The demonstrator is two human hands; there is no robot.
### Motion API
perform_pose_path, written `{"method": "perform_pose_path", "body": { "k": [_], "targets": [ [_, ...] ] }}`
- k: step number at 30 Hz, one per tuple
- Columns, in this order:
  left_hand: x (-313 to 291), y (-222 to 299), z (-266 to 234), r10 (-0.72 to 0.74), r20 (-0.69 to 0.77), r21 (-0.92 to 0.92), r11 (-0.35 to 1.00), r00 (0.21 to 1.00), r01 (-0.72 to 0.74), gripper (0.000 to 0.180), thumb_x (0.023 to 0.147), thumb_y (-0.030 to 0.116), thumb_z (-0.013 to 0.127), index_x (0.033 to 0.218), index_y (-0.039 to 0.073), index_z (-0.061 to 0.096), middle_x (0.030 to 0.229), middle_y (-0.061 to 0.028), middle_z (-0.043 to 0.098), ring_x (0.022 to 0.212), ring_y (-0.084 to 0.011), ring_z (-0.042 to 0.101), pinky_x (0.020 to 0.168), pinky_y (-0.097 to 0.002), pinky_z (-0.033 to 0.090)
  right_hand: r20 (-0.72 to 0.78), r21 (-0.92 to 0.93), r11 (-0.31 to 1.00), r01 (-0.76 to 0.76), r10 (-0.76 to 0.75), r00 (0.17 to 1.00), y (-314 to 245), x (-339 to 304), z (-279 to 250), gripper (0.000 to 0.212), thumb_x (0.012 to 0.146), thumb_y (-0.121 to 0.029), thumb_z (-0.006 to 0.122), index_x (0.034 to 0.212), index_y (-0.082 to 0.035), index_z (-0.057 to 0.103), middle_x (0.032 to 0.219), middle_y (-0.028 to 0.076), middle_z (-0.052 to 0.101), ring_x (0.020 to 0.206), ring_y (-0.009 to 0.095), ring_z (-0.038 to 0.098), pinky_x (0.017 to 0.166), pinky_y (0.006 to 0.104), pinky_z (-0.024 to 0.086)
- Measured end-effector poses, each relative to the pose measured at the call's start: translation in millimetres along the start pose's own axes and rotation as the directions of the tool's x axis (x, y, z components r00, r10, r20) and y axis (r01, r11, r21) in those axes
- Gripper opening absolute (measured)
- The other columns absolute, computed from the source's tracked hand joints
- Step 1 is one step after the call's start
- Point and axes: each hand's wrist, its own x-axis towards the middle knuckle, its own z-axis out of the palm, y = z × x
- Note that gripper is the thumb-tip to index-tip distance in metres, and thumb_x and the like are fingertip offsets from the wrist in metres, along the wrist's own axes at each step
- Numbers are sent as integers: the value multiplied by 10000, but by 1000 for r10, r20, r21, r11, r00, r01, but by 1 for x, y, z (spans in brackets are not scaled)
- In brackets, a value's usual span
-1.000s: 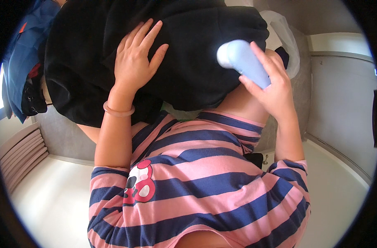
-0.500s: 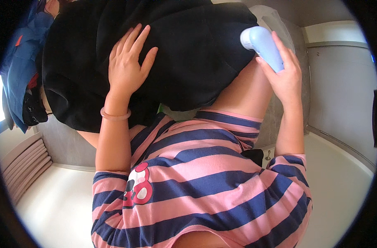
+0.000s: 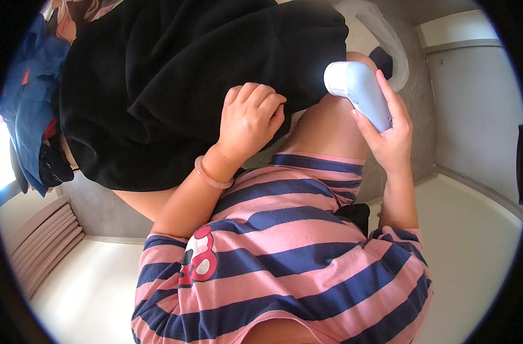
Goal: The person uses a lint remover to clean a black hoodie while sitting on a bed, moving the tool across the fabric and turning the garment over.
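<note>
Your right hand (image 3: 392,129), at 2 o'clock from the middle of your view, has its grip closed around the blue tool (image 3: 366,97). The tool slants: its handle runs to 5 o'clock in your fingers, and its round white end faces 9 o'clock. That end is by the side of the black cloth (image 3: 175,92); I cannot tell if they touch. Your left hand (image 3: 251,117), at 12 o'clock, is curled up on the cloth near its lower edge. Its fingertips are hidden, so I cannot tell if that grip pinches the cloth. A pink bangle (image 3: 213,174) sits on that wrist. The big cloth lies over your legs, toward 11 o'clock. Further out, a see-through bag (image 3: 398,37) is at 1 o'clock, and blue clothes (image 3: 29,106) are at 10 o'clock.
</note>
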Motion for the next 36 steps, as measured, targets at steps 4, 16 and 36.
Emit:
{"method": "perform_pose_path", "body": {
  "k": [4, 16, 36],
  "targets": [
    [15, -8, -17, -245, 166, -369, 883, 955, 290, 124, 838, 34, 727, 961, 20, 725, 859, -99, 703, 780, -231, 676, 747, -325, 529, -47, -16, 999, -31, 30, 998, -1, 1, 7, 659, 825, -80, 791, 1427, -12, 533, 1257, 162, 658, 1108, 227, 651, 957, 337, 501],
    [25, -38, -43, -515, 431, -499, 548, 741, 671, 237, 920, 140, 731, 1082, -34, 729, 879, -73, 736, 761, -90, 644, 712, -217, 514, -146, -54, 972, 230, -236, 961, -24, 28, 34, 707, 731, -136, 853, 1387, -89, 592, 1096, 135, 687, 957, 276, 661, 869, 370, 526],
    [24, -40, -40, -498, 450, -481, 563, 741, 671, 220, 957, 125, 686, 1112, -25, 730, 896, 1, 703, 819, -46, 578, 756, -203, 477, 54, 49, 974, 223, -225, 973, -23, 34, 34, 664, 780, -141, 830, 1395, -90, 587, 1173, 154, 685, 1062, 300, 653, 930, 385, 513]
  ]
}}
